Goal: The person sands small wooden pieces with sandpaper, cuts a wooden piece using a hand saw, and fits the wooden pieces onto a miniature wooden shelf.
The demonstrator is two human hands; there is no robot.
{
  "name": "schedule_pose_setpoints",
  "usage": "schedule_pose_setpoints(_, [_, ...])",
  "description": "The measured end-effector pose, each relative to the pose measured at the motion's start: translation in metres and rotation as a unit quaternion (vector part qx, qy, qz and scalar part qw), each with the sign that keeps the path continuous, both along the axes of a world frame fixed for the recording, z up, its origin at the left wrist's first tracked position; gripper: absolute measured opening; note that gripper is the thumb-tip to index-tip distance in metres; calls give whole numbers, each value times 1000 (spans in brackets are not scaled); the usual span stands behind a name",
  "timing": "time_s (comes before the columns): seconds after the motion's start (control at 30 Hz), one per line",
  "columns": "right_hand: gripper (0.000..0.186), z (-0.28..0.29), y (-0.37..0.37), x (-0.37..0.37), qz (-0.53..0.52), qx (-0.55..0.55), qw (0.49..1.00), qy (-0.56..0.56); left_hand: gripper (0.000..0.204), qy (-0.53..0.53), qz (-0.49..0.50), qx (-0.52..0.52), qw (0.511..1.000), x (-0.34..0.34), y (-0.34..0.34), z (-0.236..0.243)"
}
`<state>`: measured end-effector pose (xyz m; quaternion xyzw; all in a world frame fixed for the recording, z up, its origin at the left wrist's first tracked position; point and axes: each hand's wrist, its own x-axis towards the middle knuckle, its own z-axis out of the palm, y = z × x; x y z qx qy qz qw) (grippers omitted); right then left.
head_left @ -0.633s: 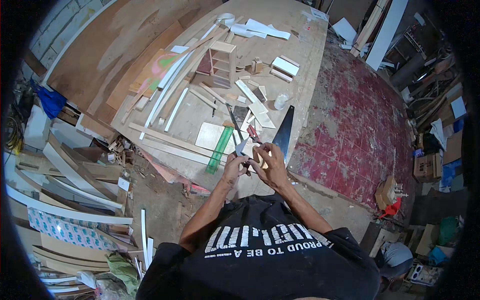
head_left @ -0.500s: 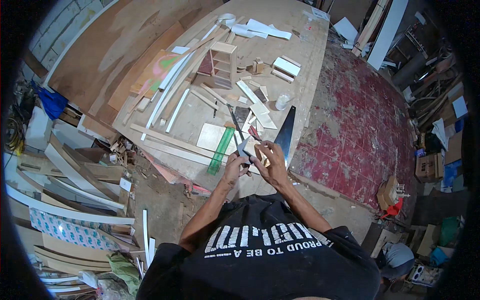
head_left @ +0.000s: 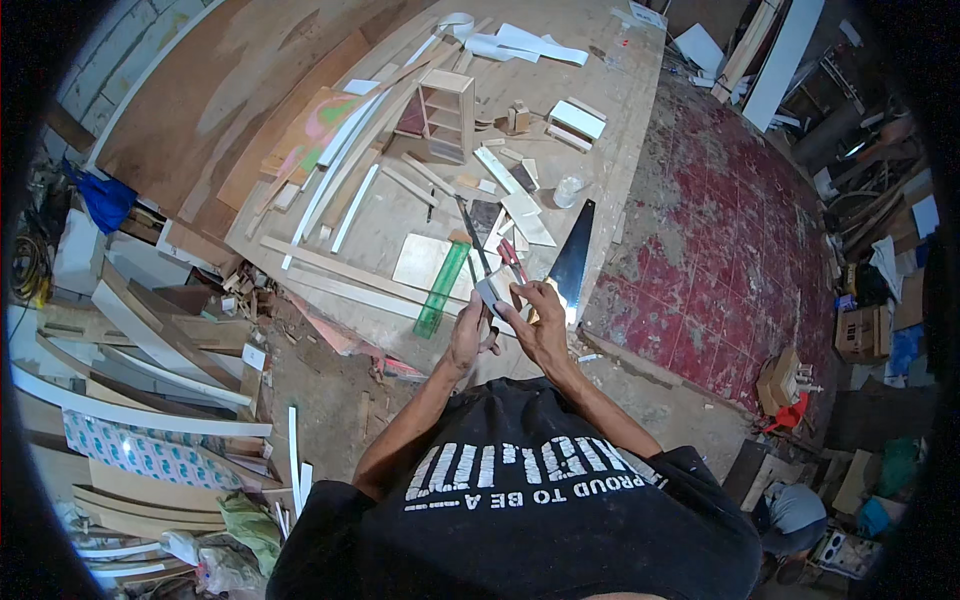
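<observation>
Near the table's front edge, my left hand and my right hand are close together, fingers bent around a small grey flat piece. Its near part is hidden by the fingers, and I cannot tell whether it wraps another piece. Left of my hands lies a translucent green ruler. Just beyond them are a long thin dark tool and a red-handled tool. To the right rests a handsaw with a dark blade.
Farther back on the wooden table stands a small wooden shelf unit, near a clear cup and a white-topped wooden piece. Long strips lie at left. A worn red floor spreads to the right; curved boards are stacked at left.
The grey piece is tilted differently between my fingers, with more of its face showing. Both hands stay almost in place. The whole view has shifted slightly.
</observation>
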<state>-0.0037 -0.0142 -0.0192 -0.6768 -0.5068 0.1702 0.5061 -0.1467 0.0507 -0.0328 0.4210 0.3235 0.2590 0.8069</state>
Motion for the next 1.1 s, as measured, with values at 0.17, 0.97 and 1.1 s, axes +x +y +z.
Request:
schedule_pose_setpoints(0.17, [48, -3, -7, -1, 33, 11, 996, -86, 69, 67, -35, -12, 997, -16, -4, -27])
schedule_pose_setpoints(0.97, [20, 1, -32, 28, 80, 45, 991, -101, 52, 169, 150, -38, 973, 14, -56, 3])
schedule_pose_setpoints(1.1, [31, 16, -31, 31, 100, 52, 992, -65, 66, 96, 109, -56, 988, 6, -53, -11])
